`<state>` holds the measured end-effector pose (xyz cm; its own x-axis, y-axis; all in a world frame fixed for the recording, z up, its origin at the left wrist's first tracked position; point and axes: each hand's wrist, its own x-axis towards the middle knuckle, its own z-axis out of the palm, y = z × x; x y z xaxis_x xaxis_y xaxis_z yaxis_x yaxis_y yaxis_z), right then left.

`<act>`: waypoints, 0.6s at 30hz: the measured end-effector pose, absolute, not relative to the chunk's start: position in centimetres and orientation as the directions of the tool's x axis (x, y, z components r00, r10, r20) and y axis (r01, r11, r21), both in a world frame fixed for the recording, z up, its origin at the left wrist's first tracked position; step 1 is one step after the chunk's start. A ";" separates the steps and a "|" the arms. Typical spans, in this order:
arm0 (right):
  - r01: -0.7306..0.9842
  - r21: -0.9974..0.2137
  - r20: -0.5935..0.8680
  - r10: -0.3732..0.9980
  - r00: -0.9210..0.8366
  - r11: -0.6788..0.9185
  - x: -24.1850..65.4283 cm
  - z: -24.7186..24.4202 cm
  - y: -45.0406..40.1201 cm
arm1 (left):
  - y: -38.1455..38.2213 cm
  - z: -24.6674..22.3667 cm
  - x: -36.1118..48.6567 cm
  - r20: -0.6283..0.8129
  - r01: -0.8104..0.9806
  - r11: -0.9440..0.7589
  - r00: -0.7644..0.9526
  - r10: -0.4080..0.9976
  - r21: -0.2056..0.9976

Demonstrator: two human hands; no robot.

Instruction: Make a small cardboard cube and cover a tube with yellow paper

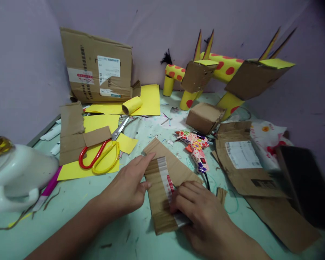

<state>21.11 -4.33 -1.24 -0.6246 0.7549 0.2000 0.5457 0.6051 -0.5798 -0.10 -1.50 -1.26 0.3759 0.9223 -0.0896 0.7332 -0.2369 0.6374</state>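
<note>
- Two cardboard layers near the middle of the counter (113,231): ridged, taped piece (157,202) partly over smoother board (176,164).
- Left hand (128,182) spread, index fingertip at the far edge of the ridged piece, thumb by the left edge.
- Right hand (200,209) curled over the right side, beside the white tape; cannot tell if pinching or merely pressing.
- Looks light and dry, probably stiff along the ridges, quick to crease between them.
- Best to hold by opposite edges, with flat fingers, sparing the ridges.
- Just beyond, flowered glue gun (196,150); off to the left, scissors (119,131).
</note>
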 end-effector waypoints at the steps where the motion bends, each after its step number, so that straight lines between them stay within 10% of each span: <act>1: 0.546 -0.589 0.188 0.758 -0.624 0.595 21.2 -1.4 -4.4 | -1.5 -1.2 -0.1 -0.086 0.731 -0.241 0.380 0.921 0.638; 18: 0.763 -0.543 -0.273 0.786 -0.555 0.350 19.6 0.9 -2.3 | -1.5 -0.9 0.2 -0.121 0.748 -0.214 0.365 0.923 0.628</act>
